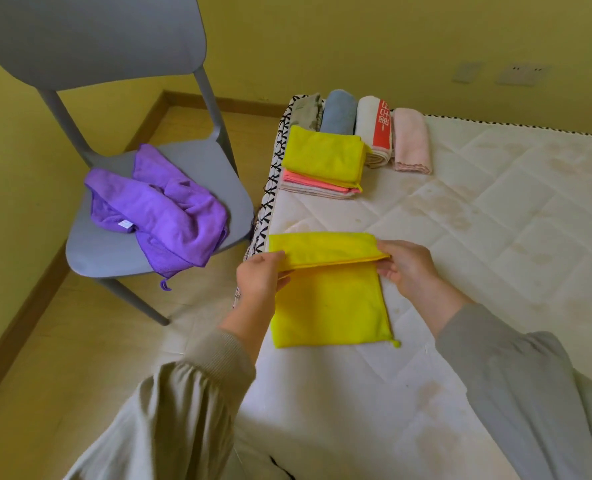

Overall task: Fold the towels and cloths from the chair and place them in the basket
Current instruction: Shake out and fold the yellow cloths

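Observation:
A yellow cloth [329, 299] lies on the white mattress [495, 220] in front of me, its far part doubled over. My left hand [261, 275] pinches the fold's left end and my right hand [403, 268] pinches its right end. A crumpled purple towel [159, 209] lies on the seat of the grey chair [114, 247] to the left. A folded stack with a yellow cloth [324, 155] on top of pink ones sits farther back on the mattress. No basket is in view.
Several rolled or folded towels line the mattress head: patterned grey, blue [338, 114], white with red [377, 133], pink [410, 142]. The mattress edge with black-and-white trim [270, 188] runs beside the chair. Wooden floor and yellow walls lie behind.

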Demonstrator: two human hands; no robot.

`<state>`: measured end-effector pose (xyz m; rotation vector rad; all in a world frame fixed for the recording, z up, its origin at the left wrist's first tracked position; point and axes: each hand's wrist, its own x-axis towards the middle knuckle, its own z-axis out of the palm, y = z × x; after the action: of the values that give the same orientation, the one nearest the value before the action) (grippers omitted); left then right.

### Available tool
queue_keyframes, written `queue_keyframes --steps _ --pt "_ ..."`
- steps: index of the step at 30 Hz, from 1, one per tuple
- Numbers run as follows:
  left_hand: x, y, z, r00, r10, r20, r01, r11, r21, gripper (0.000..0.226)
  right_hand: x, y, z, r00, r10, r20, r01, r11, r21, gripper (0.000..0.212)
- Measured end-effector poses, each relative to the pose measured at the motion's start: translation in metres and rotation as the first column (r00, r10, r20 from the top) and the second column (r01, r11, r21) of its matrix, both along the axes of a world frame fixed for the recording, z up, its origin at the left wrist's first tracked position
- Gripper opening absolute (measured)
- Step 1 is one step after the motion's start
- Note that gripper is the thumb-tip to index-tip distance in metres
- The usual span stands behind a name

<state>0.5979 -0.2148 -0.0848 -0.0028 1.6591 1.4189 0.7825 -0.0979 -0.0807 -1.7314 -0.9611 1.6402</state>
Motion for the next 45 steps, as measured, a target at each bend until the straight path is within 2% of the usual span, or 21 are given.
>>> queue_keyframes --steps 4,7,9,13,19,23,25,27,28,30,31,32,33,35,36,39,41,43,45 --pt "0.024 -0.034 -0.006 0.999 0.004 -0.050 -0.003 1.000 0.026 0.014 0.027 -0.039 -0.011 0.994 0.092 0.052 -0.096 0.991 0.089 0.018" --pt "0.033 -0.060 -0.017 0.980 -0.116 -0.164 0.115 0.993 -0.018 0.032 0.040 -0.060 -0.022 0.986 0.104 0.130 -0.117 0.988 0.099 0.016" --pt "0.035 -0.077 -0.023 0.948 -0.213 -0.235 0.203 0.977 -0.067 0.040 0.044 -0.071 -0.029 0.971 0.119 0.206 -0.143 0.984 0.110 0.024" --pt "0.035 -0.090 -0.027 0.914 -0.303 -0.271 0.272 0.951 -0.148 0.046 0.048 -0.088 -0.040 0.942 0.137 0.305 -0.191 0.970 0.152 0.029" --pt "0.035 -0.094 -0.032 0.816 -0.407 -0.411 0.322 0.910 -0.261 0.053 0.052 -0.103 -0.033 0.909 0.219 0.355 -0.316 0.918 0.242 0.024" --pt "0.033 -0.095 -0.038 0.696 -0.539 -0.475 0.374 0.836 -0.401 0.058 0.055 -0.109 -0.038 0.855 0.260 0.448 -0.400 0.881 0.254 0.023" --pt "0.034 -0.096 -0.034 0.595 -0.658 -0.461 0.418 0.743 -0.522 0.061 0.056 -0.110 -0.040 0.793 0.327 0.514 -0.478 0.857 0.192 0.021" --pt "0.036 -0.095 -0.029 0.415 -0.769 -0.485 0.392 0.633 -0.668 0.065 0.054 -0.109 -0.037 0.680 0.407 0.610 -0.591 0.797 0.127 0.018" --pt "0.036 -0.093 -0.029 0.298 -0.778 -0.552 0.325 0.627 -0.708 0.069 0.053 -0.107 -0.033 0.580 0.411 0.703 -0.658 0.746 0.106 0.016" --pt "0.034 -0.086 -0.030 0.052 -0.675 -0.736 0.221 0.726 -0.651 0.068 0.046 -0.102 -0.025 0.384 0.259 0.886 -0.759 0.636 0.142 0.022" --pt "0.034 -0.078 -0.033 -0.052 -0.584 -0.810 0.222 0.785 -0.579 0.064 0.039 -0.100 -0.021 0.369 0.157 0.916 -0.776 0.594 0.211 0.027" --pt "0.034 -0.069 -0.037 -0.128 -0.511 -0.850 0.244 0.814 -0.527 0.061 0.029 -0.097 -0.017 0.400 0.093 0.912 -0.780 0.556 0.286 0.032" --pt "0.036 -0.058 -0.041 -0.169 -0.490 -0.855 0.283 0.807 -0.519 0.059 0.016 -0.093 -0.014 0.438 0.071 0.896 -0.783 0.520 0.341 0.037" --pt "0.039 -0.040 -0.045 -0.167 -0.552 -0.817 0.371 0.732 -0.571 0.057 -0.010 -0.083 -0.016 0.436 0.139 0.889 -0.822 0.465 0.330 0.044" --pt "0.039 -0.034 -0.048 -0.157 -0.591 -0.791 0.396 0.696 -0.599 0.055 -0.021 -0.079 -0.022 0.390 0.192 0.901 -0.857 0.434 0.279 0.047" --pt "0.032 -0.028 -0.070 -0.164 -0.706 -0.689 0.406 0.588 -0.699 0.057 -0.031 -0.073 -0.055 0.171 0.273 0.947 -0.939 0.336 0.073 0.052" --pt "0.030 -0.033 -0.077 -0.147 -0.709 -0.690 0.384 0.602 -0.700 0.065 -0.026 -0.075 -0.070 0.102 0.254 0.962 -0.946 0.324 0.015 0.058" --pt "0.032 -0.034 -0.080 -0.130 -0.702 -0.700 0.371 0.620 -0.691 0.067 -0.024 -0.076 -0.073 0.107 0.253 0.962 -0.943 0.331 0.018 0.066" --pt "0.034 -0.036 -0.081 -0.126 -0.700 -0.703 0.372 0.623 -0.688 0.065 -0.022 -0.075 -0.073 0.097 0.240 0.966 -0.940 0.341 0.009 0.066"
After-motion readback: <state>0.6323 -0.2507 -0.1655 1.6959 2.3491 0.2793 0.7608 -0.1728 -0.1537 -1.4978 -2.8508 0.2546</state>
